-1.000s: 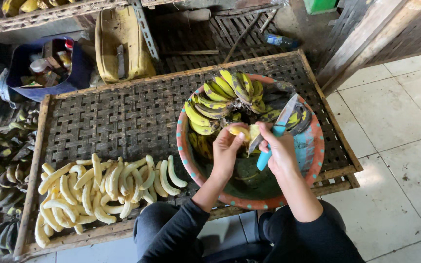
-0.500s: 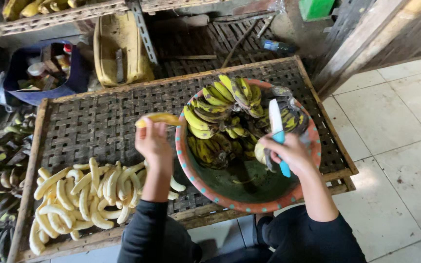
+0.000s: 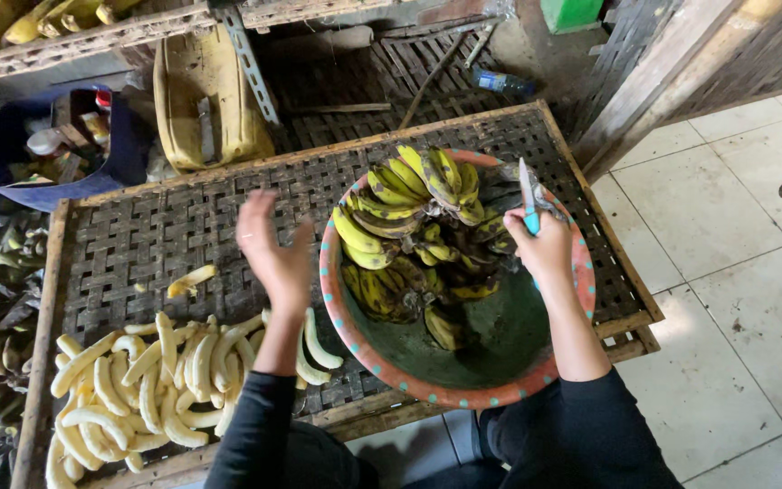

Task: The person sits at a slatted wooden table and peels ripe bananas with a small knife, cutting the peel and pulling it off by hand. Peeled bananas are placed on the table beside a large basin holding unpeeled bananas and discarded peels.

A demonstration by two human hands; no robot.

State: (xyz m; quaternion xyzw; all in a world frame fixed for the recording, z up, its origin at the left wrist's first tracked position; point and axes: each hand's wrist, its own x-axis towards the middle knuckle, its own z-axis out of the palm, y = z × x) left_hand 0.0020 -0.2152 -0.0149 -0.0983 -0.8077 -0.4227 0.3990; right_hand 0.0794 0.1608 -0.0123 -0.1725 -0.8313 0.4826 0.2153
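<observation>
Gripping a blue-handled knife [image 3: 529, 201], right hand [image 3: 545, 254] is hovering over the round green basin [image 3: 500, 340]; left hand [image 3: 273, 254] is hanging open above the woven bamboo table [image 3: 119, 235].

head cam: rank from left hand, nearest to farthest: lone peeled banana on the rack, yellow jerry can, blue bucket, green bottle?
From the left hand:
1. Lone peeled banana, just to its left on the woven rack.
2. Yellow jerry can, beyond the rack's far edge, up and slightly left.
3. Blue bucket, far left past the rack's corner.
4. Green bottle, far side, up and to the right.
</observation>
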